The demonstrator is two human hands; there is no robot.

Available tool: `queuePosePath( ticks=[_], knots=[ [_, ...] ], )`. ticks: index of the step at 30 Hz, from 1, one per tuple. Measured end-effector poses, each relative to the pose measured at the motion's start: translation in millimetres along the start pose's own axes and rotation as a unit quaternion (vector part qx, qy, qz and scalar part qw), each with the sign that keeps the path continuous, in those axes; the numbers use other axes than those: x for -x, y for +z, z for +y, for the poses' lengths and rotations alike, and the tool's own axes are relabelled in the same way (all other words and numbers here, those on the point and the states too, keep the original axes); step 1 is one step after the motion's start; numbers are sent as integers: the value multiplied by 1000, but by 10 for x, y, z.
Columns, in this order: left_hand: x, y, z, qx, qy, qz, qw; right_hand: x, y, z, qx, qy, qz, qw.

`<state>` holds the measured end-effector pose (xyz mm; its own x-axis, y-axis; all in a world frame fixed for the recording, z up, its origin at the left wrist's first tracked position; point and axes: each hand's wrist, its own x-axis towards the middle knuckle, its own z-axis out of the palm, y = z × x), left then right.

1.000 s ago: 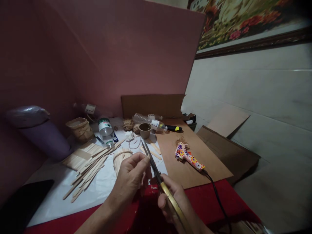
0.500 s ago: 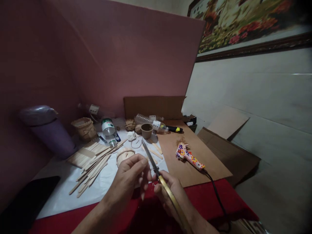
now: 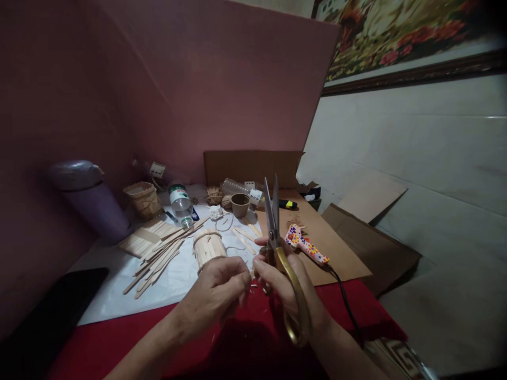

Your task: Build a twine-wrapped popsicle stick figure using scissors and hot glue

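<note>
My right hand holds a pair of scissors with gold-coloured handles, the blades pointing up and slightly parted. Close beside it, my left hand is closed, thumb against the fingers; whatever may be pinched there is too small to make out. Just behind my left hand lies a small basket-like cylinder covered in wooden sticks, with cord around its rim. Thin dark string lies on the white sheet to its right.
Loose craft sticks fan out at left. Behind stand a brown cup, a plastic bottle, twine balls and a woven pot. A flowered glue gun, its cable trailing forward, rests on cardboard. A purple tumbler leans left.
The scissors have swung upright, and their blades have parted. My right hand has turned with them and moved slightly up and right. My left hand has shifted a little rightward, uncovering more of the stick-covered cylinder.
</note>
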<state>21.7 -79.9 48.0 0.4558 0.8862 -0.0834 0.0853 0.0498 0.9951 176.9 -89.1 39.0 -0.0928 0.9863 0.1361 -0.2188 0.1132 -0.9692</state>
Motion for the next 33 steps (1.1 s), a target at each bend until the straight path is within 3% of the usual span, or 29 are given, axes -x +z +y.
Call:
queuePosePath(
  ticks=[4, 13, 21, 30, 33],
  knots=[
    [39, 16, -9, -20, 6, 5, 1000, 53, 37, -36, -14, 24, -3, 1000],
    [57, 203, -180, 147, 48, 76, 985, 98, 68, 117, -40, -21, 94, 995],
    [57, 264, -212, 184, 49, 109, 976, 149, 131, 92, -49, -26, 99, 994],
    [71, 270, -262, 137, 63, 117, 982, 196, 115, 119, -45, -10, 82, 996],
    [96, 263, -277, 14, 152, 155, 976, 205, 82, 177, -43, 7, 97, 994]
  ],
)
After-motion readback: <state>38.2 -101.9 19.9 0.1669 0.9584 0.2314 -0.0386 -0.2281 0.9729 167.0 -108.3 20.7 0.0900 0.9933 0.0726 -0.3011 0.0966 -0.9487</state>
